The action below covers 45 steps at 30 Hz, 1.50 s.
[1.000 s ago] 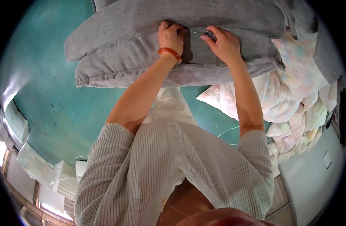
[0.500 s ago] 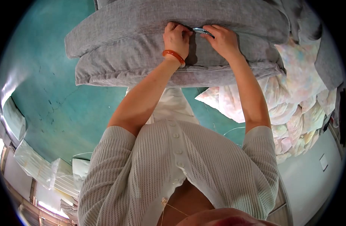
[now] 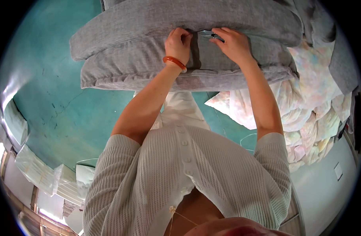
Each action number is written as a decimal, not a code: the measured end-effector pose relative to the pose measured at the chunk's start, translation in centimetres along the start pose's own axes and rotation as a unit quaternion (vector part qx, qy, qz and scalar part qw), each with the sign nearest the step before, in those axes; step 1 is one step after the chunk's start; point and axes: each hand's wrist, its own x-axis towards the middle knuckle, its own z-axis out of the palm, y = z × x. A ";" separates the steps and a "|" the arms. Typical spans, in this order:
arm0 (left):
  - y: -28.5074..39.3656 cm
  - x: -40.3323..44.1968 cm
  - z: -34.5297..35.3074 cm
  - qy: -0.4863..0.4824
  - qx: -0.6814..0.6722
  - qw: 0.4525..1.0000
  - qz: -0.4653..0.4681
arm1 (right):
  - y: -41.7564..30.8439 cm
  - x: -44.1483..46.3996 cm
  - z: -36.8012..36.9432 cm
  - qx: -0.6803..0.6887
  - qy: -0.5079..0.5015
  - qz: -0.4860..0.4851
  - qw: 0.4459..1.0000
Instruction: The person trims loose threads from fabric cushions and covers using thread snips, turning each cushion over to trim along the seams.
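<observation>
A grey fabric cushion (image 3: 121, 63) with an upper and a lower padded part lies across the top of the view, a long seam running between the parts. My left hand (image 3: 177, 48), with an orange bangle at the wrist, is pinched closed at this seam; what its fingertips hold is too small to make out. To its right, my right hand (image 3: 233, 45) is closed around a pair of small metal thread snips (image 3: 206, 34). Their shiny blades point left along the seam, toward the left fingertips, with a gap between.
Pale, pastel-patterned cushions (image 3: 263, 104) are heaped to the right of the grey cushion. A green floor (image 3: 62, 98) spreads on the left. Plastic-wrapped bundles (image 3: 38, 167) stand at the lower left. More grey fabric (image 3: 343, 65) is at the far right.
My left hand has moved left and slightly down, away from the snips. My right hand stays at the seam, and the snips appear turned a little.
</observation>
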 end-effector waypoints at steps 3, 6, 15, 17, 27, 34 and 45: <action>0.0 0.0 0.0 -0.020 0.000 1.000 -0.022 | 0.1 0.4 0.4 0.002 -0.002 0.007 1.000; 0.6 -0.1 0.5 -0.028 0.067 0.997 0.015 | 0.4 0.4 0.6 -0.001 0.009 -0.009 1.000; 0.6 0.4 1.5 -0.037 0.134 0.990 -0.023 | 0.4 0.4 0.5 -0.016 0.012 -0.016 1.000; 0.5 0.4 1.5 -0.042 0.142 0.989 -0.024 | 0.4 0.4 0.5 -0.018 0.005 -0.012 1.000; -0.1 0.6 0.9 -0.066 0.016 0.994 -0.080 | 0.1 0.8 0.8 0.000 0.018 -0.035 0.999; 0.0 0.6 0.7 -0.046 0.024 0.997 -0.055 | -0.1 1.1 0.9 0.007 0.013 -0.038 0.999; 0.1 0.0 -4.1 -0.015 -0.005 0.998 -0.054 | -1.8 1.0 -0.9 0.048 -0.042 0.052 0.997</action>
